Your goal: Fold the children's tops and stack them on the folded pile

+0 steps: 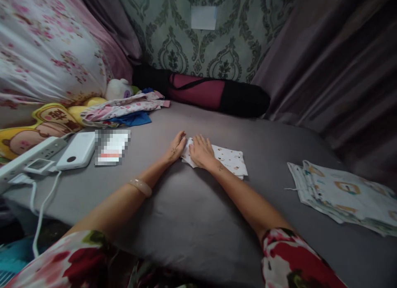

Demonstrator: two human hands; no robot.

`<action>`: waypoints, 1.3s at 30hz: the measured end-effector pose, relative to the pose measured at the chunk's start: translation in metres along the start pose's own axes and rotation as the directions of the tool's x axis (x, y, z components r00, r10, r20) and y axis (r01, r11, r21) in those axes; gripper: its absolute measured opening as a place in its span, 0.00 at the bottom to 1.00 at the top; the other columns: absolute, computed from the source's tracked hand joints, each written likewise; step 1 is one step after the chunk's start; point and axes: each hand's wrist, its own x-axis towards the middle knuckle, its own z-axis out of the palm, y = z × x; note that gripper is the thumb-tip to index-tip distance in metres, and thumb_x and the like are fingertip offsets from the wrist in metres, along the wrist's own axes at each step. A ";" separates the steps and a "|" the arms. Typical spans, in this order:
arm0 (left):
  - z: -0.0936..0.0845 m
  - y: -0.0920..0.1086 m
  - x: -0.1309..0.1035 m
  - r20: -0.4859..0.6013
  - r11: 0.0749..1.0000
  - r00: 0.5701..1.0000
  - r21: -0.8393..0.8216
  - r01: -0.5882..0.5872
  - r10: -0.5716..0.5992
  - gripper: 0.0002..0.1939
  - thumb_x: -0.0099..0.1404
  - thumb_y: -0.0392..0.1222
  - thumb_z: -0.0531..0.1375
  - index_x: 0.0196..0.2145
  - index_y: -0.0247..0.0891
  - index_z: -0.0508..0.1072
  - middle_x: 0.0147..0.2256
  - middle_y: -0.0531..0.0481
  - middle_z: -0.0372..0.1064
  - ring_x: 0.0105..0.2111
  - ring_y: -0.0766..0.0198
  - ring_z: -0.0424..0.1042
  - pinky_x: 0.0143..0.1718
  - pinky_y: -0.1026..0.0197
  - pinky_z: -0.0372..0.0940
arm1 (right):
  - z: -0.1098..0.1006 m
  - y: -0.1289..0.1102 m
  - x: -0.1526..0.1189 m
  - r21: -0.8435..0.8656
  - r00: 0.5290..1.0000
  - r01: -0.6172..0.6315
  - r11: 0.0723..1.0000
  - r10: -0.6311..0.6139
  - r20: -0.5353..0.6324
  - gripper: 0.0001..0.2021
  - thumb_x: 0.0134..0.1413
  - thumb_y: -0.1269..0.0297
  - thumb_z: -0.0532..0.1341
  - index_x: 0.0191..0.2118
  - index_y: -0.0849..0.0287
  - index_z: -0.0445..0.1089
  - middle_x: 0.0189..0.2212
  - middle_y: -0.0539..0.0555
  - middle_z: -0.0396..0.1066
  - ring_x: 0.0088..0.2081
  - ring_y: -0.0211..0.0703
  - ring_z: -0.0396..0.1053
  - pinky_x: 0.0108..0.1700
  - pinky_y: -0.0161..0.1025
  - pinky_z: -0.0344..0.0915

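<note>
A white cloth (231,159) with a small dark and tan print lies folded on the grey sheet in front of me. My right hand (201,151) rests flat on its left part, fingers stretched out and pointing away from me. At the cloth's left edge is my left hand (178,147), turned on its side with the fingers extended. It touches or nearly touches the edge; I cannot tell whether any fabric is between its thumb and fingers. A pale bangle (141,187) circles my left forearm.
On the right lies a stack of folded printed cloths (347,195). A power strip (31,160), a white power bank (77,151) and a blurred-out item (113,147) sit left. Behind are crumpled clothes (124,108), plush toys (118,89) and a long black-and-maroon bag (198,91) along the wall.
</note>
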 end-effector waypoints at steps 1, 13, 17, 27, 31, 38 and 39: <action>-0.001 0.002 -0.001 0.007 1.000 1.000 0.011 -0.002 0.002 0.28 0.70 0.46 0.42 0.63 0.30 0.54 0.60 0.37 0.60 0.61 0.59 0.60 0.62 0.52 0.54 | 0.003 -0.008 0.005 0.011 1.000 0.007 1.000 -0.007 0.001 0.28 0.66 0.60 0.42 0.65 0.74 0.52 0.66 0.66 0.49 0.68 0.55 0.43 0.67 0.54 0.38; 0.000 0.001 -0.002 0.049 0.998 0.999 0.066 0.005 -0.008 0.32 0.71 0.54 0.39 0.65 0.31 0.52 0.62 0.36 0.58 0.63 0.55 0.57 0.63 0.51 0.54 | 0.019 -0.025 0.011 0.070 0.998 -0.018 0.997 0.013 0.060 0.30 0.66 0.60 0.41 0.68 0.74 0.46 0.68 0.65 0.43 0.69 0.52 0.39 0.67 0.50 0.37; -0.002 -0.005 0.001 0.055 0.994 0.998 0.103 -0.042 0.036 0.33 0.71 0.56 0.38 0.65 0.32 0.54 0.62 0.37 0.57 0.63 0.55 0.57 0.63 0.51 0.52 | -0.003 -0.006 -0.004 0.115 0.999 -0.037 0.993 0.038 -0.012 0.29 0.67 0.60 0.40 0.67 0.73 0.47 0.68 0.63 0.43 0.69 0.50 0.39 0.68 0.48 0.37; 0.031 0.050 -0.020 0.437 0.694 0.859 0.532 -0.485 0.265 0.30 0.73 0.51 0.37 0.65 0.36 0.57 0.65 0.42 0.52 0.67 0.54 0.44 0.66 0.44 0.35 | -0.018 0.065 -0.085 -0.017 0.983 -0.186 0.982 0.186 0.007 0.27 0.68 0.59 0.43 0.68 0.64 0.50 0.68 0.64 0.46 0.68 0.54 0.42 0.66 0.55 0.35; 0.045 0.061 -0.024 0.531 0.651 0.825 0.560 -0.512 0.193 0.31 0.73 0.52 0.38 0.67 0.35 0.51 0.67 0.41 0.47 0.67 0.51 0.44 0.65 0.43 0.38 | -0.015 0.063 -0.082 0.004 0.981 -0.194 0.981 0.194 0.016 0.27 0.68 0.58 0.42 0.68 0.63 0.49 0.68 0.64 0.46 0.68 0.54 0.41 0.66 0.55 0.35; 0.025 0.048 -0.019 0.443 0.622 0.877 0.638 -0.453 0.186 0.32 0.72 0.53 0.36 0.67 0.34 0.53 0.67 0.39 0.46 0.67 0.50 0.43 0.65 0.43 0.36 | -0.029 0.084 -0.090 -0.005 0.967 -0.255 0.967 0.255 0.010 0.30 0.68 0.55 0.40 0.68 0.70 0.48 0.68 0.66 0.42 0.69 0.53 0.37 0.67 0.52 0.32; 0.023 0.044 -0.019 0.431 0.627 0.887 0.648 -0.433 0.167 0.32 0.72 0.53 0.36 0.67 0.33 0.53 0.67 0.38 0.46 0.68 0.50 0.42 0.65 0.42 0.36 | -0.027 0.085 -0.092 -0.018 0.963 -0.269 0.963 0.269 0.006 0.31 0.68 0.55 0.41 0.68 0.72 0.48 0.68 0.66 0.42 0.69 0.53 0.36 0.67 0.51 0.31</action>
